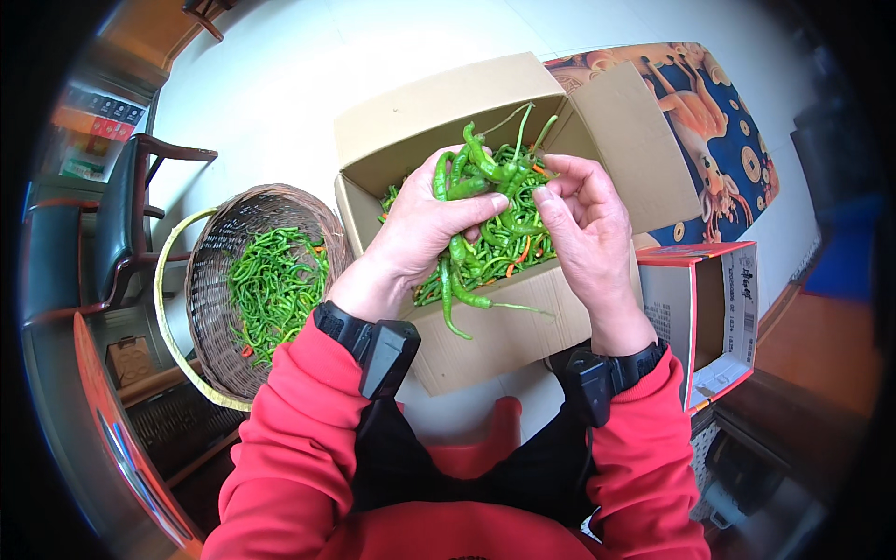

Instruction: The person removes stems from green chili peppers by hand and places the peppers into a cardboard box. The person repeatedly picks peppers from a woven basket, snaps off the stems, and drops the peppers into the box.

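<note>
My left hand [427, 220] is closed around a bunch of long green chili peppers [467, 187], thumb across them. Some of their stems stick up and several tips hang below the palm. Close beside the bunch, my right hand [598, 213] has its thumb and curled fingers at the stem ends. Whether it pinches a stem is hard to see. Both hands are above an open cardboard box [504, 308] holding a heap of green chili peppers [500, 262], with a few orange-red ones among them. The hands hide part of this heap.
At the left, a woven wicker basket [210, 322] with a yellow-wrapped handle [162, 301] contains more green chilies [276, 287]. An open red-and-white carton [721, 329] lies at the right. Behind it is a patterned mat [752, 133]. Dark chairs [115, 220] stand at the far left.
</note>
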The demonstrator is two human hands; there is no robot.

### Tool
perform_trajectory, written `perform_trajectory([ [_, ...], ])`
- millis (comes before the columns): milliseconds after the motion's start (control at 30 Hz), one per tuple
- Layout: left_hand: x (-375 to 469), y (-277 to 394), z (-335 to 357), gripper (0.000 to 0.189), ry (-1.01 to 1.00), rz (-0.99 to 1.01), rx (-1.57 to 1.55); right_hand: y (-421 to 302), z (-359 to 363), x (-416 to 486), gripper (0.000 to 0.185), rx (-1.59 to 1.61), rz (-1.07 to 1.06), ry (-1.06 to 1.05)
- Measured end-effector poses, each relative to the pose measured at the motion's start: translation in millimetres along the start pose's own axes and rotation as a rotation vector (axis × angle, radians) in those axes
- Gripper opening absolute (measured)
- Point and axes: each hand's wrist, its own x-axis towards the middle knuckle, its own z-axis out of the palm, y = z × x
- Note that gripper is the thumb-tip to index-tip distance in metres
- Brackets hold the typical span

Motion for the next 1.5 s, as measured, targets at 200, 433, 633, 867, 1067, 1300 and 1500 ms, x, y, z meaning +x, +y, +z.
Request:
perform_trajectory([
  [200, -1.7, -4.4, 4.4, 0.049, -0.022, -0.001, 0.110, 2.5, -1.4, 4.7, 0.014, 0.035, -0.037, 0.024],
  [433, -2.0, -7.7, 0.4, 0.039, -0.025, -0.054, -0.096, -4.3, 0.0, 2.2, 0.010, 0.180, 0.081, 0.004],
  [633, -2.2, -11.1, -0.5, 0.040, -0.035, -0.066, -0.169, -7.0, 4.2, 0.4, 0.012, 0.184, 0.118, -0.057],
  [867, -4.0, -10.9, 4.1, 0.053, -0.028, -0.029, -0.221, -3.3, 10.1, 1.4, 0.006, 0.241, 0.091, -0.024],
  [1067, -4.6, -9.2, 3.8, 0.054, -0.002, 0.025, -0.188, 1.3, 8.7, 3.3, 0.003, 0.277, 0.125, -0.036],
  [1300, -7.1, -7.0, 3.3, 0.056, -0.135, 0.032, -0.225, 3.6, 5.0, 2.7, 0.008, 0.767, 0.368, -0.163],
  [1500, -9.5, -2.7, 3.5, 0.056, -0.190, 0.009, -0.252, 7.1, 2.1, 2.2, 0.015, 0.900, 0.427, -0.287],
])
